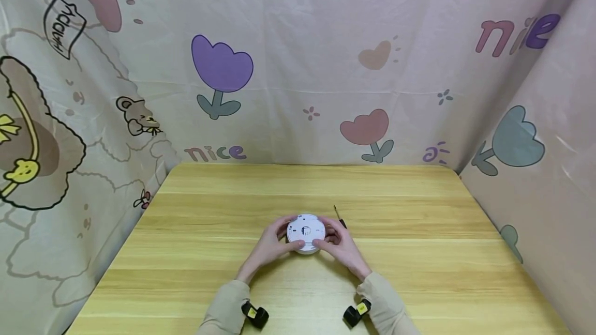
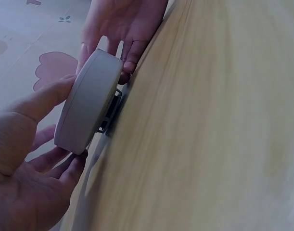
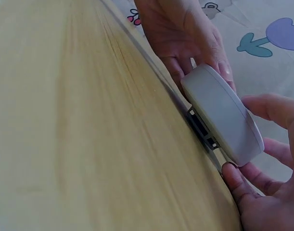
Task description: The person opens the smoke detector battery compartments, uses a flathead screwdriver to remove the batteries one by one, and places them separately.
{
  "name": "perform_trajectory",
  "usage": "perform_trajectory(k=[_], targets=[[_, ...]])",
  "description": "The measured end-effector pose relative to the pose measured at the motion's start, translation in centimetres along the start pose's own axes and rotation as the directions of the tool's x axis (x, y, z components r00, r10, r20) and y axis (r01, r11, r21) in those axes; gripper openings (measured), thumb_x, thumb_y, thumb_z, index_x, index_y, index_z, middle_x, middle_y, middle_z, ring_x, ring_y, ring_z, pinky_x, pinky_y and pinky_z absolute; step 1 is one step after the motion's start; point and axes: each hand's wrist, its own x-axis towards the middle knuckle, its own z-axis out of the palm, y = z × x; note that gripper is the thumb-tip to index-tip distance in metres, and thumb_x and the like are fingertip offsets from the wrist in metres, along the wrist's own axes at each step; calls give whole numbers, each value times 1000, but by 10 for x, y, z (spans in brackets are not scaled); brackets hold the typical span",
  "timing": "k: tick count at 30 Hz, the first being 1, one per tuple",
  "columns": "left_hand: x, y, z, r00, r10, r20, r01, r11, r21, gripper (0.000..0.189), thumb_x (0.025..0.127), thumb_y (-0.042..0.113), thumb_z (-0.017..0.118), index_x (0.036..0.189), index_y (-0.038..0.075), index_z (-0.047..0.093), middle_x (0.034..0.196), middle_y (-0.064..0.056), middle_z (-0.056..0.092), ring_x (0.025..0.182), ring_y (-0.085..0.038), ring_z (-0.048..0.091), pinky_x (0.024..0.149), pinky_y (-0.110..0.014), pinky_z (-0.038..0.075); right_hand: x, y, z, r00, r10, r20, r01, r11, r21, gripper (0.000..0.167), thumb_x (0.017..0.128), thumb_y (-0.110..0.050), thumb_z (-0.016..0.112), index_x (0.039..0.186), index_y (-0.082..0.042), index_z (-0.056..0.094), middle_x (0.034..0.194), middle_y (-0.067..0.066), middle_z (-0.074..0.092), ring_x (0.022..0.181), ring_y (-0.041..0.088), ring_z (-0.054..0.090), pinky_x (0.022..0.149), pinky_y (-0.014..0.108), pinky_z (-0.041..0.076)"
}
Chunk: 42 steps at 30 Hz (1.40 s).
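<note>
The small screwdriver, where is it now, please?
In the head view, the screwdriver lies on the table, just beyond the right hand, right of the white device.

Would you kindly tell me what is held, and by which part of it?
A round white device: left hand and right hand hold opposite sides of its rim.

In the head view the underside of the round white device [image 1: 306, 233] is out of sight, and the marks on its top are too small to read. The fingers of the left hand [image 1: 270, 246] and right hand [image 1: 345, 248] are partly hidden by its rim, while the right hand covers the handle end of a thin tool [image 1: 338, 214]. The bottom edge cuts off both sleeves [image 1: 225, 305] and the near side of the table [image 1: 410, 211]. From the wrists, the shadowed bracket [image 2: 110, 111] under the device shows no clear detail.
</note>
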Motion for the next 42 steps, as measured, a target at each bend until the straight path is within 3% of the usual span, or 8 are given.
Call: perform_trajectory(k=[14, 27, 42], targets=[[0, -1, 1, 1000, -2, 5, 2, 1000, -19, 70, 85, 16, 81, 145, 0, 48, 150, -24, 49, 140, -41, 47, 119, -48, 38, 0, -3, -2, 998, 1, 65, 3, 998, -67, 67, 86, -8, 74, 147, -4, 47, 123, 25, 56, 96, 16, 55, 85, 19, 49], [1, 1, 1, 1000, -3, 2, 3, 1000, -4, 71, 84, 18, 83, 143, -3, 50, 149, -26, 50, 139, -43, 48, 117, -48, 41, 1, -5, 1, 999, 24, 36, -21, 997, -79, 66, 82, 1, 68, 145, -2, 48, 118, 24, 58, 93, 11, 54, 81, 16, 48], [2, 0, -1, 1000, -28, 8, 29, 999, -41, 69, 83, 13, 82, 142, -4, 49, 149, -27, 49, 140, -44, 47, 118, -50, 40, 2, -6, 2, 999, 37, 39, -35, 998, -61, 66, 82, -1, 67, 145, -1, 47, 131, 26, 55, 102, 12, 55, 89, 17, 48]])
